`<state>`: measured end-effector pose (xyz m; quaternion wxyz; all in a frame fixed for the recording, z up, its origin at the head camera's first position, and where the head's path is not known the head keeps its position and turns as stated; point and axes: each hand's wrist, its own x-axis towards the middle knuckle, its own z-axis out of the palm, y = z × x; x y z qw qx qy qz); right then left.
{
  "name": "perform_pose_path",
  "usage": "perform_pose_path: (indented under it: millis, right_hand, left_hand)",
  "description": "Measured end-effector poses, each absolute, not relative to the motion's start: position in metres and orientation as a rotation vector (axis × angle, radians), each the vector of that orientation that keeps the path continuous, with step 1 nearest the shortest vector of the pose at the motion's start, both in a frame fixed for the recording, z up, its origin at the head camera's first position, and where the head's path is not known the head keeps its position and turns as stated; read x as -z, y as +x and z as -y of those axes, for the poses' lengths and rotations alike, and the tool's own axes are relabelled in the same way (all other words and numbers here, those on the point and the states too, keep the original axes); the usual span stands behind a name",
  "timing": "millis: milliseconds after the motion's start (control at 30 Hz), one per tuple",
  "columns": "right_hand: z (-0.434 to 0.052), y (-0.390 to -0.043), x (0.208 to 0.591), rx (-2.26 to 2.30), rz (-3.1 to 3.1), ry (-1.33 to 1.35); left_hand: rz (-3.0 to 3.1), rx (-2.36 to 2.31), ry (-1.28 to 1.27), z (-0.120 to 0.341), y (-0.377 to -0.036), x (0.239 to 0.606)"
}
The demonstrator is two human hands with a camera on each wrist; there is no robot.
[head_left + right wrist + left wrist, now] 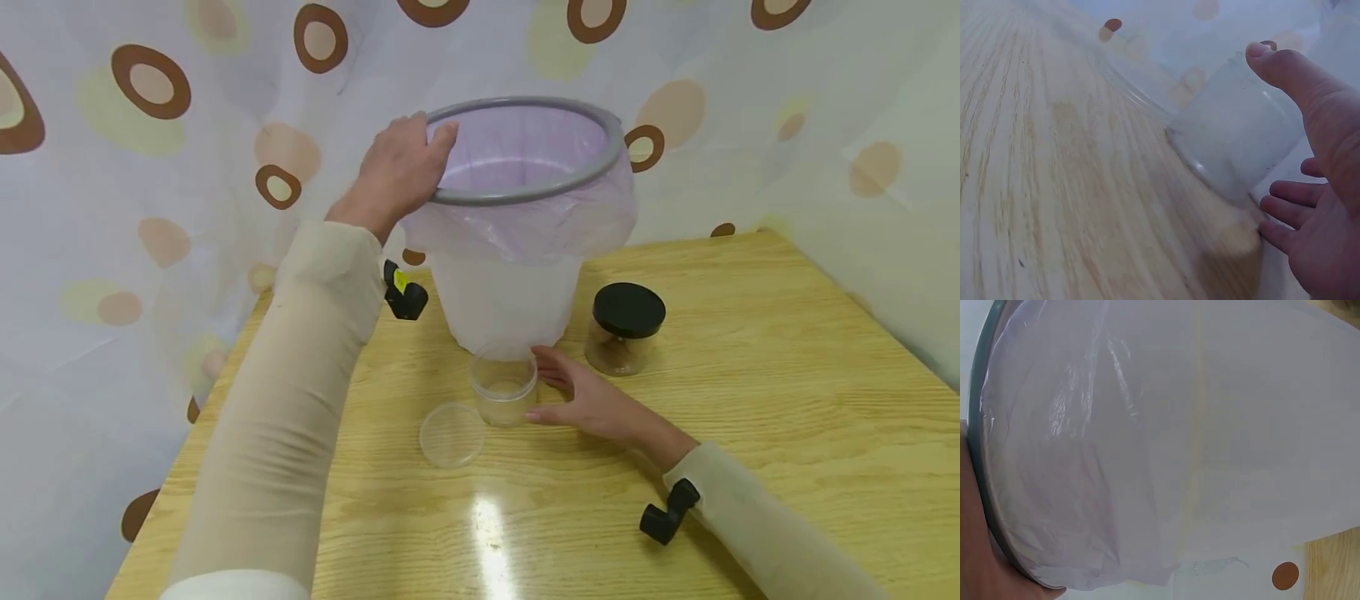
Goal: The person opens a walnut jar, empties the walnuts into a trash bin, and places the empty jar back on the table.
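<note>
Steadying grip: the lined bin [517, 250] is held upright on the table [787, 400] by its grey rim [525, 197], clasped by the left hand [397, 171]. The open clear jar [504, 387], just before the bin, is approached by the right hand [588, 400], spread wide to cup it.

No text, label, brand or number can be read on anything here.

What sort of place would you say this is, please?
Probably a makeshift recording corner rather than a lived-in room: a wooden table backed by a hung spotted curtain, with just a lined bin and jars on it.
</note>
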<state>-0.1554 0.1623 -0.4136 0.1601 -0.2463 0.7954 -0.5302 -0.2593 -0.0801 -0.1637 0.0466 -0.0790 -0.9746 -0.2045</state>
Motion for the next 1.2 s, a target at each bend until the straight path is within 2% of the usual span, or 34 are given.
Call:
perform_pose_path:
  millis: [300, 733, 1200]
  right_hand:
    - [-0.182, -0.148, 0.390, 1.575, -2.347, -0.803]
    - [-0.210, -0.144, 0.359, 1.626, -2.486, -0.800]
    - [-0.235, -0.147, 0.340, 1.783, -2.674, -0.829]
  left_hand:
    - [2.751, 0.883, -0.210, 0.086, -0.254, 0.170]
    - [2.696, 0.896, -0.387, 0.104, -0.235, 0.177]
    - [2.536, 0.910, -0.630, 0.113, -0.221, 0.206]
